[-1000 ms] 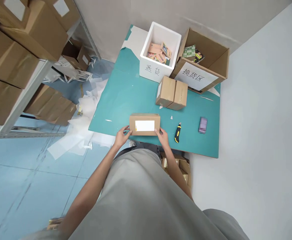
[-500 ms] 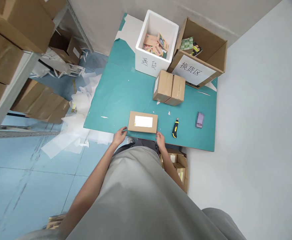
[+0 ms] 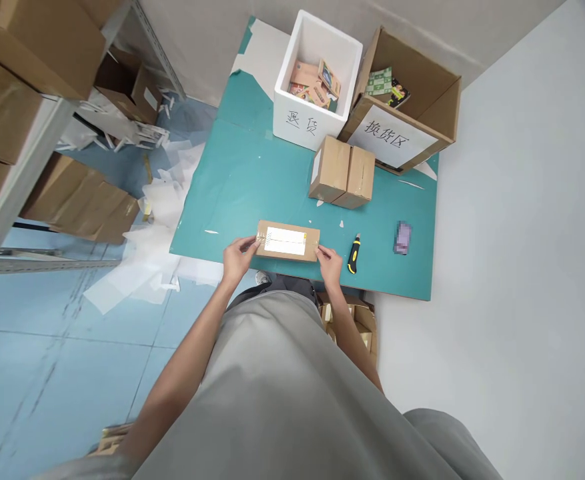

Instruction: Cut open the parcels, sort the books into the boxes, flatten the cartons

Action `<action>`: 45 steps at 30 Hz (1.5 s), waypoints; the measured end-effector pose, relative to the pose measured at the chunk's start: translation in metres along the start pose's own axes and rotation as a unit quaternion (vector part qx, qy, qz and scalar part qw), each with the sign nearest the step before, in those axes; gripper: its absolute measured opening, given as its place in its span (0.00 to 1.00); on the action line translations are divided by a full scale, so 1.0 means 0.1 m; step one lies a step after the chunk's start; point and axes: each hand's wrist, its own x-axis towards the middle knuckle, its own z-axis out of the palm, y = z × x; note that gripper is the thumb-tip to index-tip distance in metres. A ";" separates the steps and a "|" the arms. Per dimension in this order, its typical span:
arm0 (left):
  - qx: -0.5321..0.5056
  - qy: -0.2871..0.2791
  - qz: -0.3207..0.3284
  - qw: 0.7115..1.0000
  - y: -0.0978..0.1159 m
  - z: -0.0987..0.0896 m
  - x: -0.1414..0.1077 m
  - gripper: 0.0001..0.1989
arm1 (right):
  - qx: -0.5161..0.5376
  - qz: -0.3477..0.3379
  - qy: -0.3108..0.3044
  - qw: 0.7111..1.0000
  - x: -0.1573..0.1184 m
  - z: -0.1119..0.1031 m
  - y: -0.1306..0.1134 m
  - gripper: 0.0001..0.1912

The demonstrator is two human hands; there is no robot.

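Note:
A small cardboard box (image 3: 314, 239) with a large white label lies at the near edge of the green tabletop (image 3: 222, 193). My left hand (image 3: 239, 259) holds its left end between thumb and fingers. At the opposite end, my right hand (image 3: 330, 265) grips the right side with its fingertips. Clear tape shows on both ends of the box. To the right of my right hand lies a black and yellow box cutter (image 3: 354, 255), apart from it. Two closed cartons (image 3: 345, 172) stand side by side behind the box.
A white foam box (image 3: 305, 127) and an open cardboard carton (image 3: 415, 150) with small packages stand at the back. A blurred purple item (image 3: 402, 238) lies at right. Shelving (image 3: 27, 180) with cartons stands left; white sheets (image 3: 147, 247) litter the floor. Another open carton (image 3: 369, 320) is below the table.
Both hands have come up onto the box's ends and now grip it. The box has been turned: the label's yellow mark went from lower left to upper right.

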 end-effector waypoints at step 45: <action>-0.030 -0.087 -0.050 0.995 -0.36 -0.26 0.00 0.24 | -0.002 0.027 -0.025 0.999 -0.10 0.12 -0.09 0.24</action>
